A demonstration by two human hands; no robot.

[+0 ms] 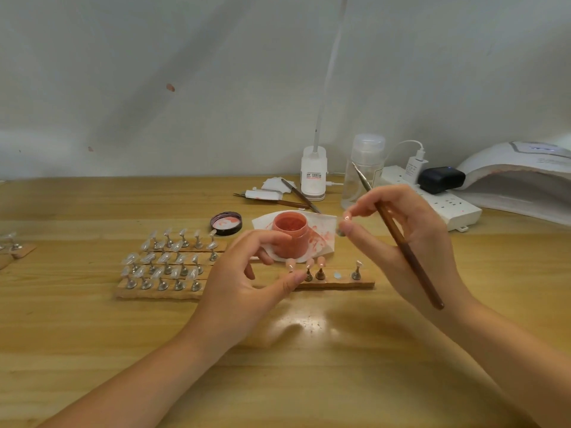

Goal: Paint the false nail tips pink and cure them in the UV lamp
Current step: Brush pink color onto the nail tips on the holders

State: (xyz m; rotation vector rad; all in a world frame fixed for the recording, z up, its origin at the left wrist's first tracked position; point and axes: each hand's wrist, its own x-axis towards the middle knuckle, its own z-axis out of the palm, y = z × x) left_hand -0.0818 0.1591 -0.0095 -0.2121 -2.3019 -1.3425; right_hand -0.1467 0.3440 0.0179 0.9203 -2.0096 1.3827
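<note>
Right hand (411, 239) pinches one glossy pale-pink nail tip (346, 216) above the worktop's (92, 329) middle, brush (401, 239) tucked between fingers. Left hand (247, 282) loosely curled, holding nothing.

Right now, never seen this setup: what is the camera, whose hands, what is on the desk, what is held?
One picture, from a camera worn on a person's head, looking down at a wooden table. No machine: two bare hands. The right hand holds a thin brown brush and pinches a small nail tip. The left hand hangs open, holding nothing. Between them stands an open jar of pink paint on white paper. Clear nail tips on metal stands sit left; a strip with pink painted tips lies in front. The white UV lamp is far right.
</note>
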